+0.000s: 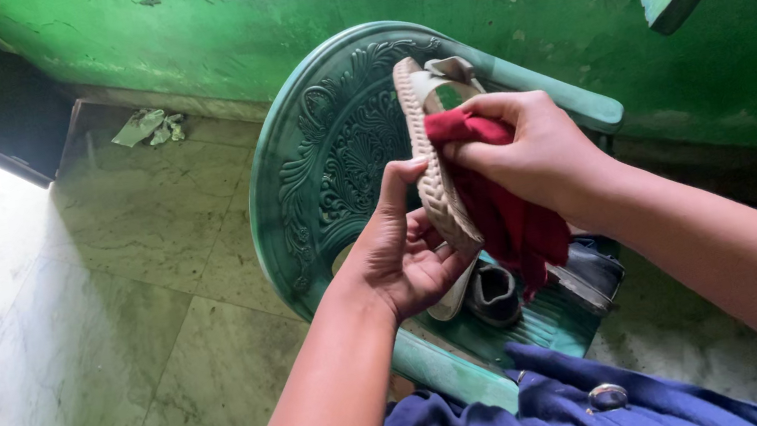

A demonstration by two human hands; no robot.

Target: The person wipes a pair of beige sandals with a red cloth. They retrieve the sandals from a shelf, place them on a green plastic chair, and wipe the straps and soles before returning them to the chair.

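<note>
Fingers (404, 179) of the left hand (400, 255) were closed around the sandal (432, 169), holding it up on its edge above the green chair (318, 152). Its long side ran up and away from the person, with the woven rim facing left. The right hand (531, 153) was right beside the sandal, on its right, and its fingers gripped a red cloth (506, 218) and pressed it against the sandal. Both hands touched the sandal. Dark shoes (493, 294) lay on the chair, below the sandal. Blue clothes (532, 412) showed nearer the person.
</note>
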